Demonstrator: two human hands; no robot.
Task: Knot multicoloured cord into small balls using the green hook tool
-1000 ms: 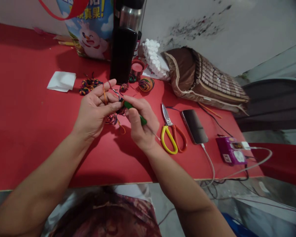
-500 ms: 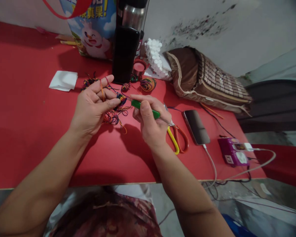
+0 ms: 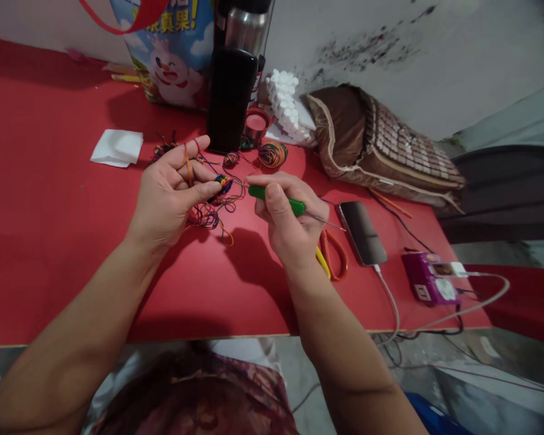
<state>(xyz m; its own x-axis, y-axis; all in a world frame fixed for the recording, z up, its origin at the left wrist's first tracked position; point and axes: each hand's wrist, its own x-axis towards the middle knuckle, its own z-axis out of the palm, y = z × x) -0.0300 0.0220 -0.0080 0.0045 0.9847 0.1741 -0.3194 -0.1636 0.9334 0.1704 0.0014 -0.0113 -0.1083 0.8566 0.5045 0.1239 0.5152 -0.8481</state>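
My left hand (image 3: 174, 175) pinches a small multicoloured crochet piece (image 3: 225, 182) between thumb and fingers. An orange and red strand of yarn loops around its raised index finger. In my right hand (image 3: 288, 211) is a crochet hook (image 3: 276, 199) with a green handle, its thin metal shaft reaching left to the piece and its other thin end sticking out to the right. Whether the tip sits inside a stitch is too small to tell. Loose tangled yarn (image 3: 208, 219) hangs and lies below the left hand, and more dark yarn is partly hidden behind it.
Two yarn balls, a large one (image 3: 272, 155) and a small one (image 3: 231, 159), lie beyond the hands near an upright black phone (image 3: 231, 99). Scissors (image 3: 334, 257) lie partly under my right hand. A charging phone (image 3: 361, 232), power strip (image 3: 428, 278) and brown cushion (image 3: 385, 142) occupy the right side.
My right hand has moved to the right with the crochet hook, drawing it outward from the crochet piece. More of the scissors is covered. My left hand stays nearly still.
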